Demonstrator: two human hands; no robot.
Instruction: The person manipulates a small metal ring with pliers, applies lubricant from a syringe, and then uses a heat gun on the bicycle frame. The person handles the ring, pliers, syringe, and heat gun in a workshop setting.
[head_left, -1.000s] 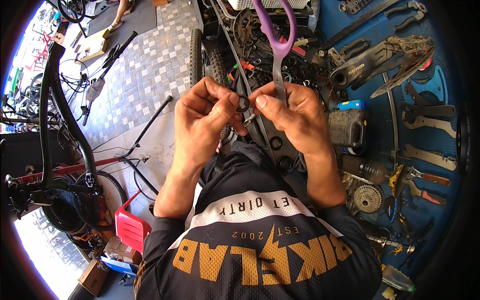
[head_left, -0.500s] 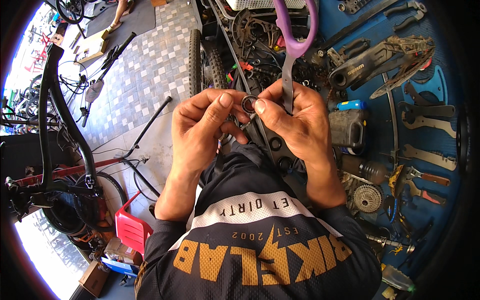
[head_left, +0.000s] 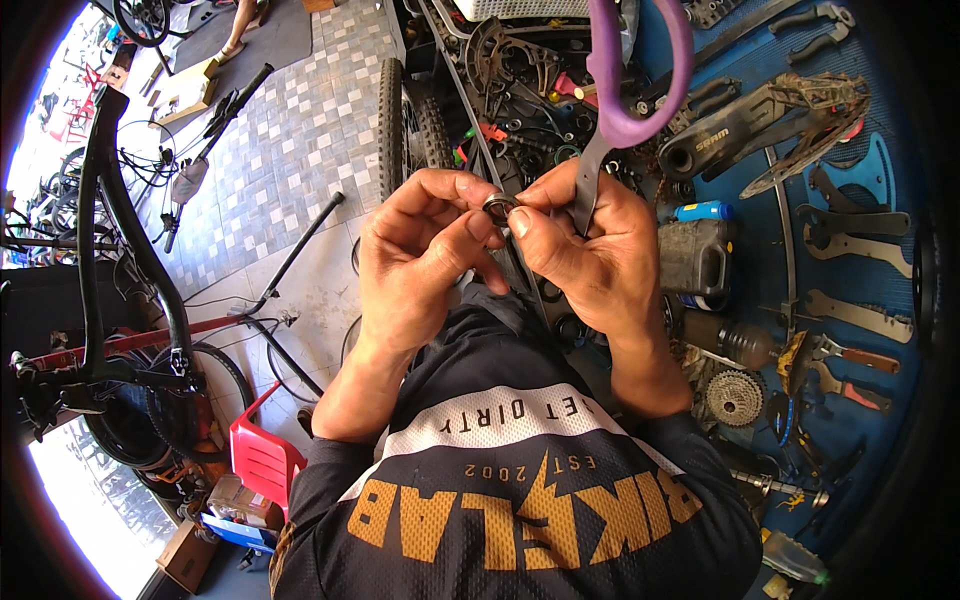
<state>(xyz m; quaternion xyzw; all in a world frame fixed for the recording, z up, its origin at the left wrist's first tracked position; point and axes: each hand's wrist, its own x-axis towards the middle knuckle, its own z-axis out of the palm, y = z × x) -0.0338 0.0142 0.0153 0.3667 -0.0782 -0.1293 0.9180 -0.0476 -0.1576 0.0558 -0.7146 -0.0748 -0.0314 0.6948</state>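
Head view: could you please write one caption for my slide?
Right hand holding a ring and a purple-handled tool, left hand at the ring, bike tyres beyond.

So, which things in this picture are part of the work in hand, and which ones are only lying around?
In use:
small metallic ring, held by the left hand and right hand;
purple-handled scissor blade, in the right hand.

Lying about:
bicycle cassette;
crank arm with chainring;
pliers;
red plastic chair.

Black jersey (head_left: 560, 475), white chest band (head_left: 505, 410), gold lettering (head_left: 499, 530)
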